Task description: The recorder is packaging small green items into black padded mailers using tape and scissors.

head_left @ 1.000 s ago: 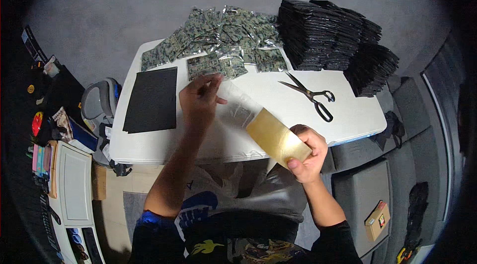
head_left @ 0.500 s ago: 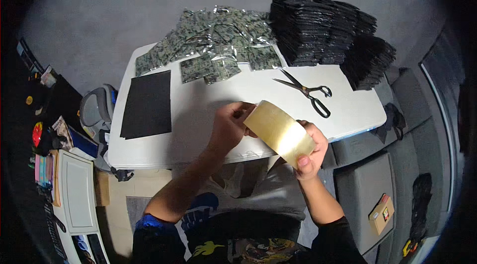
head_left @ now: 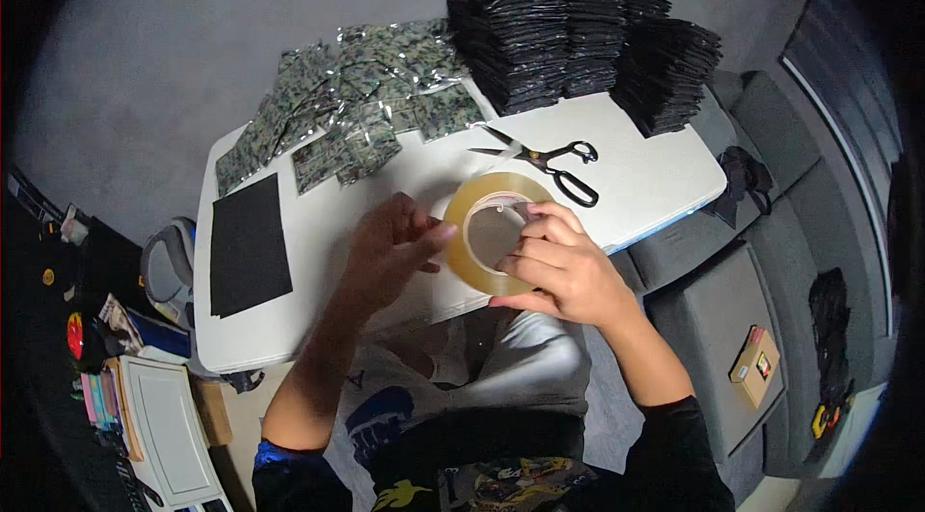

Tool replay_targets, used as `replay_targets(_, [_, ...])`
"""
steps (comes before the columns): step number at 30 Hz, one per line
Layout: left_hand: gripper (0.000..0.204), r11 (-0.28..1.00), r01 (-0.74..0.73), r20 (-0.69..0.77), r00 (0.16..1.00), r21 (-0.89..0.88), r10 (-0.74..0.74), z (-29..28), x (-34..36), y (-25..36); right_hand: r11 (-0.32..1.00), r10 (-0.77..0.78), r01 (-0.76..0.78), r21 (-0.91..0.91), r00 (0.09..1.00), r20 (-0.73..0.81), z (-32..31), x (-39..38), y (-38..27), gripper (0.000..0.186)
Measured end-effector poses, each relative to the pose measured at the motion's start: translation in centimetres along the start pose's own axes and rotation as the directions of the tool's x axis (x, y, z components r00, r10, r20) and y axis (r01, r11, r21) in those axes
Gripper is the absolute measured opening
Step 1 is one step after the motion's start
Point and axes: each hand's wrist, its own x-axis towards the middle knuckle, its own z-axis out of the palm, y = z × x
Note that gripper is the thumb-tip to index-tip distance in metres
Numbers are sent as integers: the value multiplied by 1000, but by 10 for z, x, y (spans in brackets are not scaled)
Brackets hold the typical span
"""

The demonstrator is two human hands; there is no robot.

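Observation:
A wide roll of clear yellowish tape is tilted over the front of the white table, its round side and pale core showing. My right hand grips it from the right, with fingers reaching into the core. At the roll's left edge is my left hand, fingers loosely curled and apart, the thumb tip at or very near the tape. No held thing shows in it. Just beyond the roll lie black-handled scissors, blades parted and pointing left. A faint pale strip crosses near the blades; I cannot tell what it is.
Camouflage-patterned packets in clear wrap cover the table's far left. Tall stacks of black packets stand far right. Black flat sheets lie at left on the white table. A grey sofa holds a small box.
The roll has turned from showing its outer band to showing its round side. My right hand's fingers have moved into the core. My left hand has moved left and slightly down; the view has shifted.

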Motion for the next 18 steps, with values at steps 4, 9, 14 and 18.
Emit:
replay_targets(4, [32,986,12,41,999,167,-19,35,23,-2,990,76,-64,-128,993,90,-19,-12,7,36])
replay_targets(9, [36,989,66,51,996,129,-73,93,67,-5,934,257,-232,-273,964,62,-54,-45,32,31])
replay_targets(14, [39,955,79,183,974,287,-135,159,127,-33,894,355,-318,-316,932,67,-100,-79,81,31])
replay_targets(18, [40,953,67,227,964,296,-138,218,166,-51,861,422,-373,-345,903,78,-134,-112,124,34])
